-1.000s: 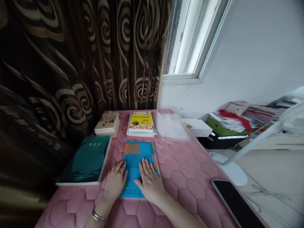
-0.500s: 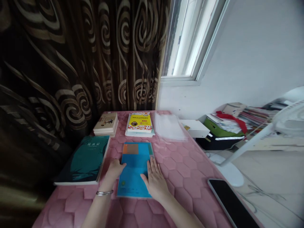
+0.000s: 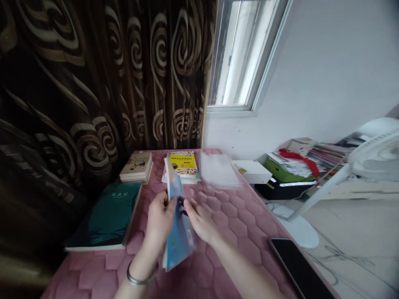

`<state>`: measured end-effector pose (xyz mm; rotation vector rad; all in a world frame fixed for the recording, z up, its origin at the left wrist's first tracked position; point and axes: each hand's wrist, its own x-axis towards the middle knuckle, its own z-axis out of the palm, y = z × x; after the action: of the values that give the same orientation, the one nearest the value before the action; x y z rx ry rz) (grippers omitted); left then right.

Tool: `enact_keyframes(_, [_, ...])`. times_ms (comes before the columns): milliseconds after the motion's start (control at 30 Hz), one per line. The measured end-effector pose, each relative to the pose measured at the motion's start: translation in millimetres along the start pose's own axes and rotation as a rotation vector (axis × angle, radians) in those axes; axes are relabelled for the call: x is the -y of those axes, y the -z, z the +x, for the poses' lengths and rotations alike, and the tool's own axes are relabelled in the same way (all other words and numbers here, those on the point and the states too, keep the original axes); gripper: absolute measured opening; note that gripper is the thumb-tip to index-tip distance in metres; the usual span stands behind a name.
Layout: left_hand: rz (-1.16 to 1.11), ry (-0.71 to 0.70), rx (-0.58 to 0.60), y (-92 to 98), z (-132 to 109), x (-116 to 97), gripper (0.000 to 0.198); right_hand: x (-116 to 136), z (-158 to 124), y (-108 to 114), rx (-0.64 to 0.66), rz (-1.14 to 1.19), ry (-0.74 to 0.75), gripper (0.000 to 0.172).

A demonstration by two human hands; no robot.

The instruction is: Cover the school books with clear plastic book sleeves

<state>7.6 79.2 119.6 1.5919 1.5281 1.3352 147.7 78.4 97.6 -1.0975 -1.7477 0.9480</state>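
Pink bench (image 3: 238, 236) by dark curtain (image 3: 102, 87); blue bk (image 3: 177, 247) tilted up over mid-bench; L hand (image 3: 159, 220) has grip pinching its L side; R hand (image 3: 202, 221) at its R side, grip blurred, can't tell if pinching; green bk (image 3: 106, 218) to L, yellow bk (image 3: 187, 160) behind, phone (image 3: 302, 265) nr R edge.

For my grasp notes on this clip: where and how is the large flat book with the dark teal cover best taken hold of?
Probably take the teal book by the middle of its right edge, from the right, pinched top and bottom: it lies flat with that pale edge exposed, while the dark swirl-patterned curtain hangs close on its left.
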Motion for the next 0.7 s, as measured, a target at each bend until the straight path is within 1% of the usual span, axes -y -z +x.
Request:
enact_keyframes(33, [0.065, -0.090, -0.050, -5.2, -5.7, -12.3, 0.015, 17.4, 3.4, 6.4, -0.009, 0.074, 0.027, 0.058])
enact_keyframes(67, [0.104, -0.189, -0.098, -13.0, -11.5, -21.0, 0.017, 32.4, 6.5, 11.9, -0.013, 0.127, 0.052, 0.054])
enact_keyframes(133, [0.175, -0.376, -0.171, -34.6, -22.2, -27.5, 0.032, 50.6, 13.1, 19.7, -0.100, 0.227, 0.057, 0.048])
enact_keyframes(167, [0.205, -0.454, -0.203, -46.6, -26.5, -26.3, 0.037, 52.9, 17.0, 22.2, -0.159, 0.271, 0.045, 0.047])
enact_keyframes(233, [0.248, -0.575, -0.222, -67.2, -31.8, -18.7, 0.037, 44.0, 26.1, 26.2, -0.272, 0.332, 0.004, 0.046])
enact_keyframes(267, [0.264, -0.624, -0.199, -73.8, -32.8, -13.8, 0.034, 34.3, 30.7, 28.5, -0.310, 0.347, -0.013, 0.045])
enact_keyframes(300, [0.278, -0.661, -0.158, -76.8, -32.3, -8.7, 0.030, 22.5, 35.0, 31.4, -0.331, 0.353, -0.026, 0.045])
enact_keyframes(333, [0.287, -0.683, -0.116, -76.1, -30.3, -3.2, 0.026, 9.6, 38.5, 35.2, -0.343, 0.362, -0.029, 0.045])
enact_keyframes(367, [0.286, -0.689, -0.099, -71.8, -26.3, 2.7, 0.023, -3.2, 41.0, 39.7, -0.345, 0.373, -0.022, 0.045])
enact_keyframes(400, [0.275, -0.671, -0.112, -64.4, -20.1, 9.6, 0.021, -15.1, 42.4, 45.0, -0.340, 0.373, -0.009, 0.046])
enact_keyframes(433, [0.245, -0.629, -0.164, -54.9, -11.5, 17.5, 0.023, -25.7, 42.8, 50.7, -0.337, 0.363, 0.003, 0.047])
enact_keyframes(467, [0.196, -0.562, -0.274, -44.1, -0.8, 26.5, 0.026, -34.5, 42.5, 56.6, -0.334, 0.344, 0.007, 0.047])
enact_keyframes(500, [0.137, -0.481, -0.350, -33.1, 11.5, 36.0, 0.032, -41.6, 41.7, 62.2, -0.331, 0.319, 0.007, 0.048])
enact_keyframes(533, [0.055, -0.397, -0.376, -22.9, 24.6, 45.6, 0.041, -47.3, 40.8, 67.4, -0.330, 0.293, 0.004, 0.049])
enact_keyframes(567, [-0.066, -0.314, -0.347, -14.0, 37.4, 54.5, 0.046, -52.0, 40.0, 71.6, -0.329, 0.269, 0.002, 0.051])
enact_keyframes(633, [-0.341, -0.175, -0.113, -1.6, 58.9, 67.7, 0.057, -59.7, 39.6, 77.0, -0.326, 0.233, 0.013, 0.053])
enact_keyframes(700, [-0.524, -0.082, 0.132, 4.0, 70.9, 73.2, 0.060, -67.4, 40.7, 78.3, -0.338, 0.201, 0.026, 0.054])
